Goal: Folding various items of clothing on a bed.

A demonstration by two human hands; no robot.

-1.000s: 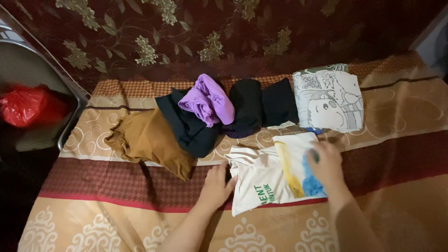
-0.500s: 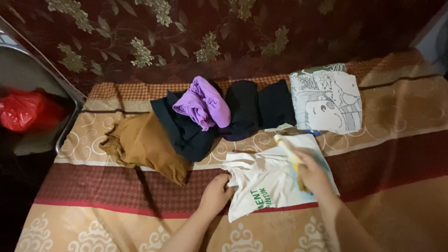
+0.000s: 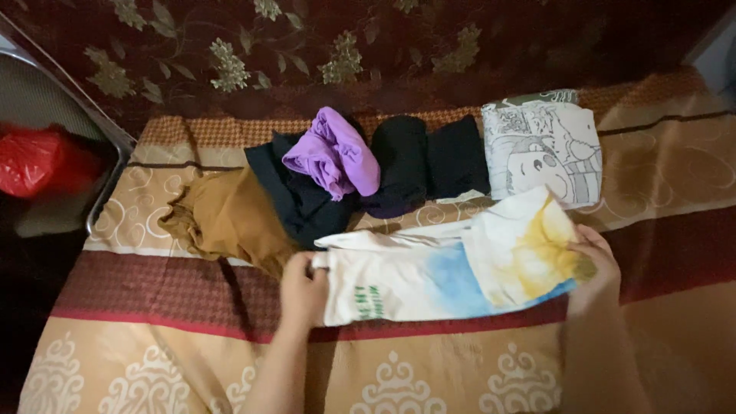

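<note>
White shirt (image 3: 429, 272), with blue and yellow patches and green print: it lies stretched across the bedspread (image 3: 153, 360) between my two hands, lengthwise from left to right. My left hand (image 3: 303, 287) is closed on its left end, fingers curled over the edge of the cloth. My right hand (image 3: 594, 264) grips the right end, where the yellow patch folds over; thumb and fingers pinch the fabric there. Behind the shirt, farther from me, in a row: brown garment (image 3: 230, 218) at the left, crumpled; dark garment (image 3: 295, 195) beside it, partly under a purple garment (image 3: 333, 157); two black folded pieces (image 3: 429, 161) next; a folded grey printed cloth (image 3: 544, 146) at the right, just beyond the shirt's raised corner. Red bag (image 3: 34, 161) off the bed at far left.
</note>
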